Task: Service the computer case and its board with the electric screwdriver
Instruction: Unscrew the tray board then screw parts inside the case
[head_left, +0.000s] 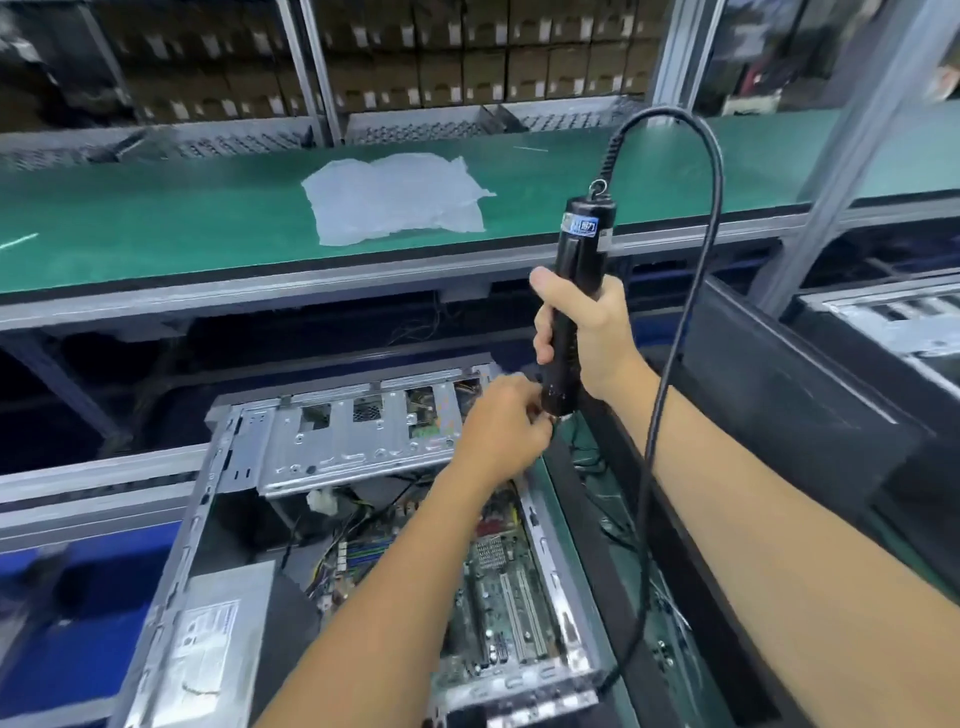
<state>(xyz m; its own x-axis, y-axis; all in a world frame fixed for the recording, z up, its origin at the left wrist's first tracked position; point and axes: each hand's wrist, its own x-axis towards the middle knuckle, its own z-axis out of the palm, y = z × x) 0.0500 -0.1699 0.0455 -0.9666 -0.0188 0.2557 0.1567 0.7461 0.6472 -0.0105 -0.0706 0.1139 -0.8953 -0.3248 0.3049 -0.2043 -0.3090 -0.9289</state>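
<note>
Head view: the right hand (584, 332) sits right of the frame's centre, its grip wrapped around the black body of the electric screwdriver (571, 291), which stands nearly upright with its tip pointing down. A black cable (691, 291) loops out of the tool's top and hangs down the right side of the frame, crossing in front of the right forearm. The left hand (501, 426) is just below and left of the tool's lower end, with its fingers curled and pinched together right at the tip; what they hold is too small and hidden to tell.

The open computer case (244, 457) lies across the lower middle of the frame, its metal drive cage (358, 441) toward the centre. The green board (498, 597) shows inside the case in the lower centre, partly covered by the left forearm. A grey power supply (208, 644) with a white label fills the case's lower left corner, beside a bundle of coloured wires (337, 561).

Above, a green bench (156, 223) runs across the upper half, with a crumpled clear plastic bag (395, 197) lying on it. Stacked boxes (467, 57) fill the shelves at the top.
</note>
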